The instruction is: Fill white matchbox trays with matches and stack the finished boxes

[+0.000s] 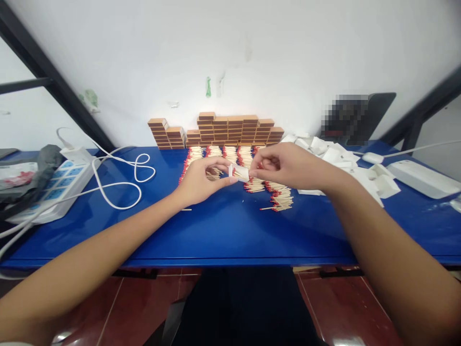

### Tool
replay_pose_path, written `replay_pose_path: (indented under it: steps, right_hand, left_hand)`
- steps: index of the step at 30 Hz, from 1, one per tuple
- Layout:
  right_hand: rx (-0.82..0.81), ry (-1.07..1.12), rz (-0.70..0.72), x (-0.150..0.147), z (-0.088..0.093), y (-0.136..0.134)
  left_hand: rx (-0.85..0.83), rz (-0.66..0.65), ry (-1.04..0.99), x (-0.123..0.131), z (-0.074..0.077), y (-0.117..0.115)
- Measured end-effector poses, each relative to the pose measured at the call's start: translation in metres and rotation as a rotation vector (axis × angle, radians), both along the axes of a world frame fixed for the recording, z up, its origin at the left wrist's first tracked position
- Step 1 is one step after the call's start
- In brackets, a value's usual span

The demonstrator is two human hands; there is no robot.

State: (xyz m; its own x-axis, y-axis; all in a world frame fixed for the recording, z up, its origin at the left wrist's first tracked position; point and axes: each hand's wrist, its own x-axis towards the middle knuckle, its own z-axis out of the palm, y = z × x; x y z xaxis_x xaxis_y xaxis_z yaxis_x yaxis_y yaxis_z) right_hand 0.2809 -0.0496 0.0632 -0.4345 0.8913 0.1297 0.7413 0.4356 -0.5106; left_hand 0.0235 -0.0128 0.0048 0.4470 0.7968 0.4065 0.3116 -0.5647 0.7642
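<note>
My left hand point(201, 180) and my right hand point(284, 166) meet above the blue table point(223, 235), both pinching a small white matchbox tray point(240, 173) with red-tipped matches in it. The left thumb and fingers grip its left end. The right fingers close on its right end. Loose red-tipped matches point(277, 197) lie in heaps just below and behind the hands. Neat rows of matches point(223, 154) lie further back.
Brown matchboxes point(223, 129) are stacked against the white wall. Empty white trays point(345, 158) are piled at the right, with a white device point(423, 178) beyond. At the left sit a power strip point(61, 185) and looping white cables point(122, 178).
</note>
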Motion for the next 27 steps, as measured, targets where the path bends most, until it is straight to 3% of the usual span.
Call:
replay_pose_path:
  steps: [5, 12, 15, 22, 27]
  right_hand:
    - [-0.332, -0.269, 0.156, 0.012, 0.003, -0.001]
    - [-0.461, -0.368, 0.202, 0.001, -0.005, -0.003]
    - [-0.451, -0.349, 0.215, -0.001, -0.003, -0.004]
    - [-0.219, -0.232, 0.147, 0.001, -0.01, 0.006]
    - [-0.242, -0.265, 0.147, 0.003, -0.014, 0.01]
  left_hand:
    - [0.014, 0.029, 0.005, -0.001, -0.001, 0.002]
    - [-0.006, 0.014, 0.008, -0.001, -0.003, 0.002]
    - [-0.003, 0.01, 0.011, -0.001, -0.003, 0.002]
    - [0.018, 0.026, 0.013, -0.002, -0.002, 0.003]
    - [0.005, 0.018, 0.001, -0.001, -0.004, 0.003]
